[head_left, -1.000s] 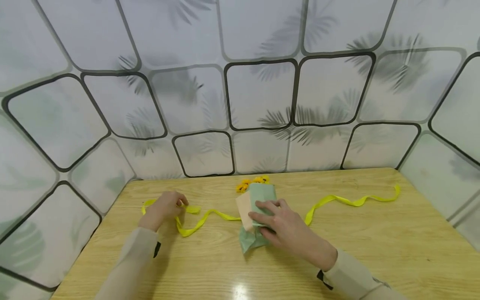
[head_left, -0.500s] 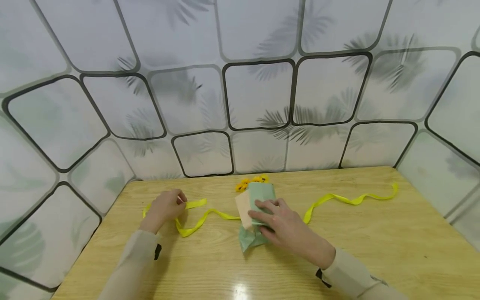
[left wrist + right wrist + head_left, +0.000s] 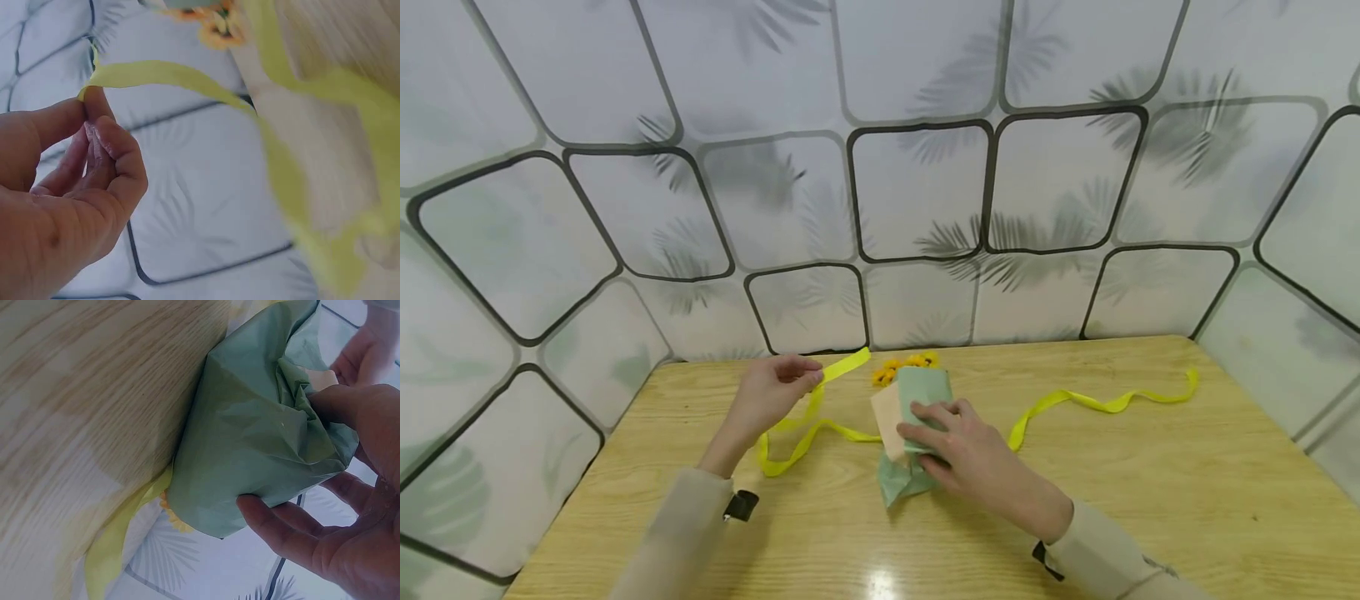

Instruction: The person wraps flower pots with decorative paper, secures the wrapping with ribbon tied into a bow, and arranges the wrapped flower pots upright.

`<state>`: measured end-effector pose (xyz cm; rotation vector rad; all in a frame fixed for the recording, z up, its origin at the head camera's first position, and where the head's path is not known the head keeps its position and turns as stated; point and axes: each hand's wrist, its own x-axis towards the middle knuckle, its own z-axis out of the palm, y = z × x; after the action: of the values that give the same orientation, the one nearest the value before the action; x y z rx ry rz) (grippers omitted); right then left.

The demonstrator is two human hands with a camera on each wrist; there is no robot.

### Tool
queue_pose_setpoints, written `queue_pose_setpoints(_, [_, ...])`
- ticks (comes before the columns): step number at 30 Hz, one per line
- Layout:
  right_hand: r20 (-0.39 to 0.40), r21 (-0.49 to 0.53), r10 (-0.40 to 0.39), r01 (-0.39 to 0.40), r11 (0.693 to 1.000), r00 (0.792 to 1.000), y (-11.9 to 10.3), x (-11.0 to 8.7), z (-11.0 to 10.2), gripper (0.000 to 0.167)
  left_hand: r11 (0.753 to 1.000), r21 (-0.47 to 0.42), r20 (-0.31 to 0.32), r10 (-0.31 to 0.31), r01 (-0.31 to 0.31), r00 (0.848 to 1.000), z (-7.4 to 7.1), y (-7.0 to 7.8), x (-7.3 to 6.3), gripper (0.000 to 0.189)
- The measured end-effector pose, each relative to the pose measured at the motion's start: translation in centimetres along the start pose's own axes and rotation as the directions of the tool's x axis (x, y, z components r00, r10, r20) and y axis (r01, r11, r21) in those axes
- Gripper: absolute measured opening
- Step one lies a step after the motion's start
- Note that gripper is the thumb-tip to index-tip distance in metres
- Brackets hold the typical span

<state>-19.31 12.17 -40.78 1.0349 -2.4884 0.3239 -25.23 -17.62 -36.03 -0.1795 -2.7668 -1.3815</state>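
Note:
A bouquet wrapped in green paper (image 3: 923,385) lies mid-table, orange-yellow flowers (image 3: 917,361) showing past its far end and a beige sheet (image 3: 887,417) along its left side. My right hand (image 3: 973,454) grips it from the right; in the right wrist view the thumb sits on the gathered paper and the fingers on the other side. Beneath the bouquet runs a yellow ribbon (image 3: 847,364), coming out on both sides. Thumb and index finger of my left hand (image 3: 767,400) pinch it near its left end, raised over the table. The left wrist view shows the ribbon (image 3: 144,73) arching away from the fingertips.
The other half of the ribbon (image 3: 1101,405) trails in waves toward the back right of the wooden table (image 3: 820,533). A patterned white cloth wall (image 3: 917,192) rises behind the table and at both sides.
My left hand has lifted and moved right with the ribbon's end, drawing the left loop off the table. My right hand and the bouquet stay in place.

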Motion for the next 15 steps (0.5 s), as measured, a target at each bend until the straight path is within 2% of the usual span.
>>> queue_pose_setpoints(4, [0.002,-0.002,0.001,-0.001,1.000,1.000,0.0,0.0,0.0,0.041,0.998,-0.054,0.010,0.020,-0.019,1.000,1.8,2.2,0.2,0.016])
queue_pose_setpoints(10, [-0.015,0.003,-0.004,0.004,1.000,1.000,0.0,-0.1,0.2,0.041,0.988,-0.086,0.053,0.136,-0.131,0.989,4.5,4.7,1.4,0.014])
queue_pose_setpoints(12, [-0.023,0.004,-0.012,0.012,1.000,1.000,0.0,-0.1,0.2,0.040,0.978,-0.101,0.109,0.195,-0.184,0.975,5.3,5.3,1.8,0.018])
queue_pose_setpoints(15, [-0.036,0.001,-0.028,0.029,1.000,0.999,0.0,0.0,0.3,0.040,0.962,-0.115,0.210,0.269,-0.249,0.940,6.0,5.7,2.3,0.023])
